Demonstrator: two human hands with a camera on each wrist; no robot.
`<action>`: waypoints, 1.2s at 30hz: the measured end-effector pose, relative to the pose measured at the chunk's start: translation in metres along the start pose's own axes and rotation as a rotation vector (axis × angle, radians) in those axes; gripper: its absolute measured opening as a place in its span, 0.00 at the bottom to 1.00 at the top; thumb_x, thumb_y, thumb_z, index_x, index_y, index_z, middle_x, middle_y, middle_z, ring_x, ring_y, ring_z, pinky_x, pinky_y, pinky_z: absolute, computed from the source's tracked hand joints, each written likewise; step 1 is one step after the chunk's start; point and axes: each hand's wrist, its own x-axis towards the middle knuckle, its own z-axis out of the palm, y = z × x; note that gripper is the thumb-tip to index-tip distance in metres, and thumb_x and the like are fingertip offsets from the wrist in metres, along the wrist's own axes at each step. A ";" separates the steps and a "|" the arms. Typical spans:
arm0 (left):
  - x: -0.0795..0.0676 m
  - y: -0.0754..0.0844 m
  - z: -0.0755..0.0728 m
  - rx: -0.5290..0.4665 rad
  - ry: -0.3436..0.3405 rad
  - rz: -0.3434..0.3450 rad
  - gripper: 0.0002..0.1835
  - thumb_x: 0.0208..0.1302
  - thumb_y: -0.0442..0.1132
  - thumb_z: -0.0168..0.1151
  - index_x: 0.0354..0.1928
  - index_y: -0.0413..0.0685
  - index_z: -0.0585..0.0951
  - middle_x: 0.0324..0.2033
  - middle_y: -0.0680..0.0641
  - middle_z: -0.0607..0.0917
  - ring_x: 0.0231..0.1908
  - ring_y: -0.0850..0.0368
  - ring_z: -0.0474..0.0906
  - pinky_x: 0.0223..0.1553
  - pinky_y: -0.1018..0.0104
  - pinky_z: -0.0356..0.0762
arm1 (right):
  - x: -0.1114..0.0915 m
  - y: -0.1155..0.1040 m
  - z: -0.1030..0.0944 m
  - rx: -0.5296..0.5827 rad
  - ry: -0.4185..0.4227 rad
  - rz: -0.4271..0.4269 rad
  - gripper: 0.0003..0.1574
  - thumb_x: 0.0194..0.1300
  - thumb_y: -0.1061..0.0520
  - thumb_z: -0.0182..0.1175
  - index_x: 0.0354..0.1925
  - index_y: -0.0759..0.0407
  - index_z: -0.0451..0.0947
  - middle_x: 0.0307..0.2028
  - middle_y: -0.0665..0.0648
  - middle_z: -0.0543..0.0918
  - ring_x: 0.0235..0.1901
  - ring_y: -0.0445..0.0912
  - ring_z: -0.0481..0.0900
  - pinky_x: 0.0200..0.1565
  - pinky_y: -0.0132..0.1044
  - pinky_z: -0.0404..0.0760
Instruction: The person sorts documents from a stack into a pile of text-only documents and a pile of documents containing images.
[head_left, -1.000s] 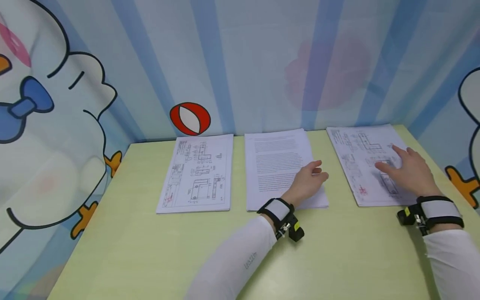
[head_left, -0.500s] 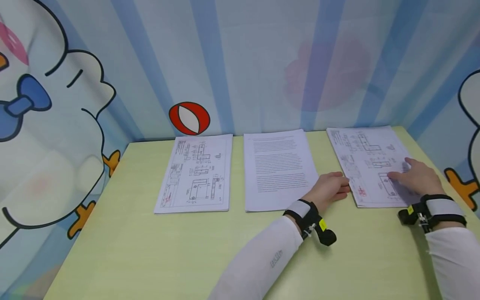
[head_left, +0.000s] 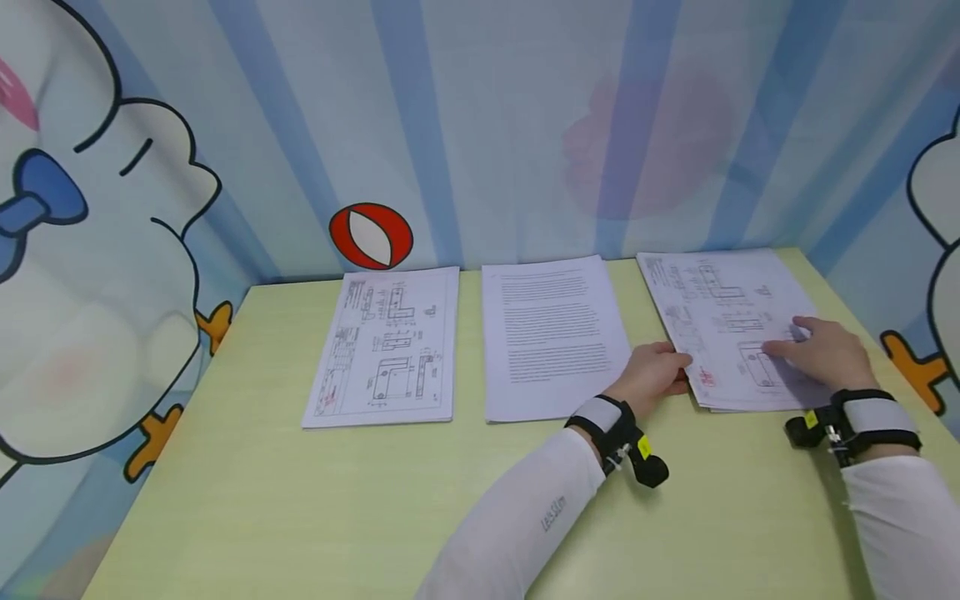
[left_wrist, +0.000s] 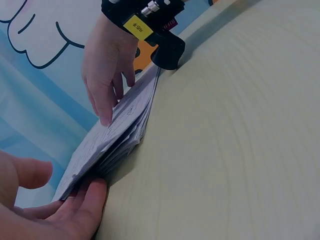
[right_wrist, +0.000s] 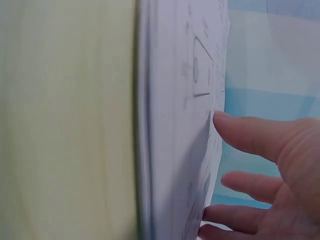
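A stack of printed drawing sheets (head_left: 720, 308) lies at the right of the table. My left hand (head_left: 648, 375) is at its lower left corner. In the left wrist view the fingers (left_wrist: 82, 207) reach under the stack's edge, which is raised and fanned, while the thumb (left_wrist: 35, 172) stands apart above. My right hand (head_left: 828, 354) is over the right side of the same stack, thumb extended across the top sheet. The right wrist view has that thumb (right_wrist: 245, 132) close over the drawing, with the fingers spread beside the paper.
A stack of text pages (head_left: 555, 333) lies in the middle of the table (head_left: 300, 517), left of my left hand. Farther left is another stack of drawings (head_left: 386, 350). A printed fabric backdrop (head_left: 510, 125) rises behind the table.
My left hand has moved right, from over the text pages to the right stack's corner, with its fingers now under the edge. My right hand has come lower onto the drawings.
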 end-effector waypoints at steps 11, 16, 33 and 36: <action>-0.006 0.001 -0.012 0.278 0.212 0.128 0.11 0.58 0.34 0.59 0.42 0.43 0.84 0.26 0.51 0.83 0.24 0.62 0.73 0.27 0.69 0.69 | -0.001 -0.014 0.013 0.022 0.057 -0.072 0.43 0.62 0.45 0.56 0.60 0.79 0.63 0.53 0.85 0.70 0.50 0.75 0.67 0.45 0.65 0.68; -0.006 0.004 -0.018 0.262 0.243 0.134 0.12 0.58 0.31 0.57 0.42 0.45 0.83 0.28 0.50 0.84 0.25 0.61 0.75 0.29 0.67 0.72 | -0.002 -0.018 0.014 0.089 0.042 -0.047 0.46 0.65 0.40 0.51 0.63 0.77 0.60 0.55 0.84 0.68 0.52 0.74 0.65 0.48 0.66 0.67; -0.024 0.028 -0.087 0.179 0.140 0.308 0.16 0.65 0.38 0.52 0.53 0.56 0.76 0.37 0.53 0.84 0.33 0.63 0.79 0.32 0.68 0.75 | -0.014 -0.071 0.020 0.579 0.039 -0.054 0.56 0.60 0.31 0.50 0.74 0.51 0.36 0.61 0.65 0.67 0.41 0.44 0.79 0.37 0.36 0.79; -0.032 0.036 -0.104 0.183 0.156 0.375 0.14 0.67 0.39 0.51 0.53 0.56 0.75 0.38 0.52 0.83 0.34 0.63 0.77 0.34 0.68 0.73 | -0.025 -0.095 0.023 0.699 0.038 -0.086 0.48 0.63 0.36 0.51 0.73 0.48 0.44 0.55 0.52 0.72 0.35 0.31 0.78 0.32 0.25 0.79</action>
